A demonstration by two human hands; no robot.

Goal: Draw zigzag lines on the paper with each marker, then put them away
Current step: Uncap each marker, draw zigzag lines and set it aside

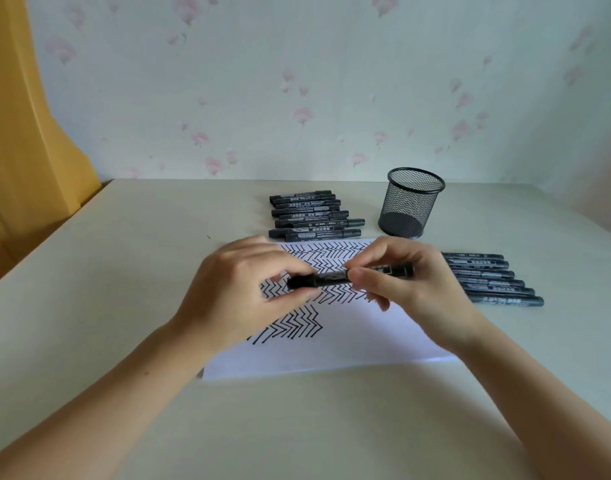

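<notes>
A black marker (pixel 331 278) lies level in the air above the white paper (pixel 349 344), held at both ends. My left hand (pixel 241 292) pinches its left cap end between thumb and fingers. My right hand (pixel 411 289) grips its right half. The paper carries several rows of black zigzag lines, partly hidden under my hands. Several black markers (pixel 314 216) lie in a stack behind the paper. Another row of several markers (pixel 491 278) lies to the right of the paper.
A black mesh pen cup (pixel 411 206) stands upright behind the paper, right of the far marker stack, with nothing showing above its rim. The pale table (pixel 124 271) meets a flowered wall at the back. A yellow curtain (pixel 27 150) hangs at the left.
</notes>
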